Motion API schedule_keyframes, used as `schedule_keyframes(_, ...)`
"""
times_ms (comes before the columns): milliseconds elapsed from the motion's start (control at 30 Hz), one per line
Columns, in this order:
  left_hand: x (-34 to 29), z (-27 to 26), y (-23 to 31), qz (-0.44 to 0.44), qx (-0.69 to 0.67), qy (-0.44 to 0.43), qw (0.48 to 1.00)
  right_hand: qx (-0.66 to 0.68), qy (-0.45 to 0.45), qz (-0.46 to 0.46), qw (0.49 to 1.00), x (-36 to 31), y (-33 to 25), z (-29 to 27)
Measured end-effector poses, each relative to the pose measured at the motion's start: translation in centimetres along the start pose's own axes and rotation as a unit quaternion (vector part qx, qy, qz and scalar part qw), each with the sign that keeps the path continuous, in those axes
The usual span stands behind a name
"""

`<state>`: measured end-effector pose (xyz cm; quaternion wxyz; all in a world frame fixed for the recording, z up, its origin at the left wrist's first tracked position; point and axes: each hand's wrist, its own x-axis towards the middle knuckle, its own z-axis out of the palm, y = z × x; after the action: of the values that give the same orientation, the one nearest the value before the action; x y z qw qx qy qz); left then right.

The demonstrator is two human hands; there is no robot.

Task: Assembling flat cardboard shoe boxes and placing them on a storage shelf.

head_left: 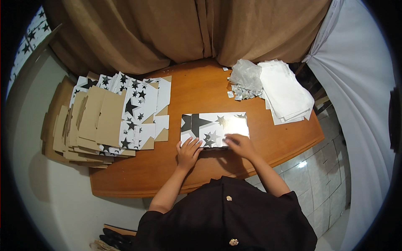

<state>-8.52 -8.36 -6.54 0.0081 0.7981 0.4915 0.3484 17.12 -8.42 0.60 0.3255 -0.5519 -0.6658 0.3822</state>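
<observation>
A white box (213, 129) printed with black and grey stars lies closed on the wooden table in front of me. My left hand (189, 152) rests at its near left corner, fingers spread over the top edge. Over the near right part of the lid is my right hand (240, 145), its fingers bent together toward the left and slightly blurred. Whether anything small is between those fingertips I cannot make out. Light glares off the right side of the lid.
Flattened star-printed cardboard boxes (111, 117) are piled at the table's left. At the far right lie a stack of white paper sheets (287, 92), a crumpled clear plastic bag (246, 74) and several small silvery packets (247, 93). A brown curtain (180, 33) hangs behind the table (188, 92).
</observation>
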Motion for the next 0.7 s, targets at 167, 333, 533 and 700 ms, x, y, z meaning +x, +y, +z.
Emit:
schedule_keyframes(167, -0.4, -1.0, 0.0, 0.042, 0.102, 0.038, 0.993, -0.147, 0.111, -0.120, 0.976, 3.5, 3.6, -4.4)
schedule_keyframes(333, -2.6, -2.9, 2.6, -0.072, 0.089, 0.109, 0.987, -0.042, 0.083, -0.020, 0.995, 5.8, 8.6, -5.2)
schedule_keyframes(533, -6.2, -5.0, 5.9, -0.151, -0.161, -0.231, 0.948, 0.173, 0.104, 0.101, 0.974, 5.1, 8.6, -4.2)
schedule_keyframes(700, -8.4, 0.0, 8.0, -0.235, -0.357, -0.244, 0.870, 0.096, 0.052, 0.089, 0.990, -0.1, 12.9, -1.1)
